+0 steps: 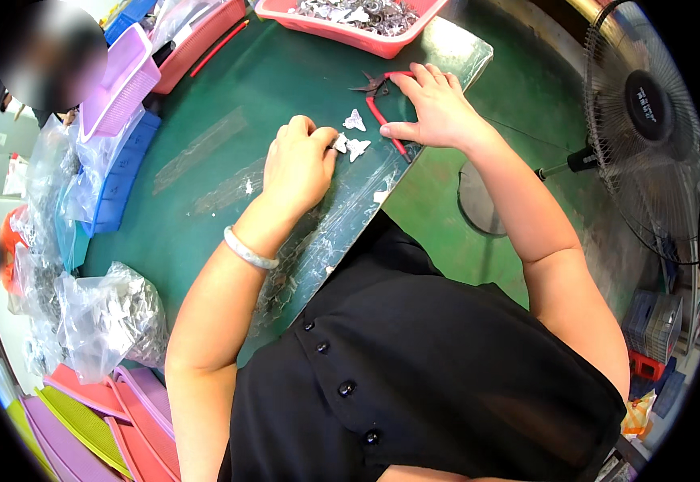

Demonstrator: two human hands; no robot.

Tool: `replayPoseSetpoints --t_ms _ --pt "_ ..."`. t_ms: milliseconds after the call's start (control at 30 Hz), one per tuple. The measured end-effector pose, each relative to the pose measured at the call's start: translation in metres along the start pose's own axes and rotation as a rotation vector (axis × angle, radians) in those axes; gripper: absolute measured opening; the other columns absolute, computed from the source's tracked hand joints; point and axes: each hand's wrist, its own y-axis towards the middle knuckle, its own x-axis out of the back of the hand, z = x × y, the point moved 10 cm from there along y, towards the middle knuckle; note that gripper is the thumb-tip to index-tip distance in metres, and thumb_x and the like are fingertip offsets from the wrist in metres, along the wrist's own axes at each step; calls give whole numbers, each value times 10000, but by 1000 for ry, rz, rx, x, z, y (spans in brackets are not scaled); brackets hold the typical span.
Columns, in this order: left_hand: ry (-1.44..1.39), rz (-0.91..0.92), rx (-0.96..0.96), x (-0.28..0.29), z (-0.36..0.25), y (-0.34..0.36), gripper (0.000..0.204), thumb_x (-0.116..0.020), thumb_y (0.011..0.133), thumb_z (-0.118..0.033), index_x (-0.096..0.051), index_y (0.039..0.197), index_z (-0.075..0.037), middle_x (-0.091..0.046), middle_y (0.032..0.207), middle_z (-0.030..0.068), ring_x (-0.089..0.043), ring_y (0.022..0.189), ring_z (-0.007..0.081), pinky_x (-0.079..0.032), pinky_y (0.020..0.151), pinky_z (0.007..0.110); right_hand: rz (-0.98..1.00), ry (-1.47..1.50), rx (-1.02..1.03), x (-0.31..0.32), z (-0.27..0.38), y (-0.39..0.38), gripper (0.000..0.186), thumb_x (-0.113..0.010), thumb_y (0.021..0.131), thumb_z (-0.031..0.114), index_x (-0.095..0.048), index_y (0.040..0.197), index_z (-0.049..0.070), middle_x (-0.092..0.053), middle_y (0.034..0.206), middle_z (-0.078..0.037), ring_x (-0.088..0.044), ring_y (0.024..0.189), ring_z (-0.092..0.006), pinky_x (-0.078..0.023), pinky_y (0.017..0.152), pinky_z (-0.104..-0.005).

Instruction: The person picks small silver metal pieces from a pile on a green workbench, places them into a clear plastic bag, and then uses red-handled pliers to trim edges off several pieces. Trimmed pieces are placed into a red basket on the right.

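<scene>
My left hand [295,165], wearing a pale bangle, is curled at the green tabletop [205,136] with thumb and forefinger on a small white piece [340,143], partly hidden. Right beside it lie two similar irregular pieces [355,120], one above and one to the right. My right hand [438,108] spans the spread red handles [378,112] of small cutters near the table's right edge, thumb on one handle and fingers on the other. The cutters' dark jaws point left.
A red tray [302,16] of metal pieces sits at the back. Stacked bins [125,185] and clear bags [113,313] line the left, colourful trays [77,418] below them. A standing fan [647,104] is at the right. A blurred shape is at the upper left.
</scene>
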Motion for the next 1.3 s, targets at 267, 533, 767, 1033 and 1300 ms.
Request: replayPoseSetpoints --t_ms 267,533,767,1033,1300 --pt "-27 -57 -26 7 0 -1 196 -615 731 -115 -617 904 -24 -542 931 134 -517 902 295 -425 791 368 -138 97 -16 4 0 -7 801 -616 679 595 -442 1214 26 -394 1247 -260 -343 1190 -385 -246 967 -539" --pt "-76 -91 -19 -9 -19 6 251 -724 649 -176 -578 806 -46 -518 976 92 -473 923 276 -384 805 362 -134 46 -10 3 15 -6 652 -657 659 401 -473 1159 24 -425 1143 -242 -379 1116 -399 -268 951 -531" --pt "-333 -98 25 -10 -11 -3 179 -674 689 -39 -513 767 -35 -545 819 50 -529 828 212 -420 758 332 -255 112 22 11 17 -15 484 -638 656 230 -507 1085 48 -487 1053 -188 -448 1020 -340 -341 894 -464" --pt "-1351 4 464 1 30 -53 291 -534 812 30 -446 1087 -10 -557 869 72 -562 751 118 -456 602 212 -434 165 32 17 19 -26 391 -623 655 173 -549 1028 82 -521 1018 -138 -480 967 -328 -389 834 -431" --pt "-1343 -101 578 31 62 -100 386 -543 806 24 -395 1161 47 -597 925 133 -563 712 124 -454 588 208 -496 161 9 12 19 -28 381 -627 661 173 -573 1026 76 -519 1097 -164 -471 1018 -344 -357 895 -441"
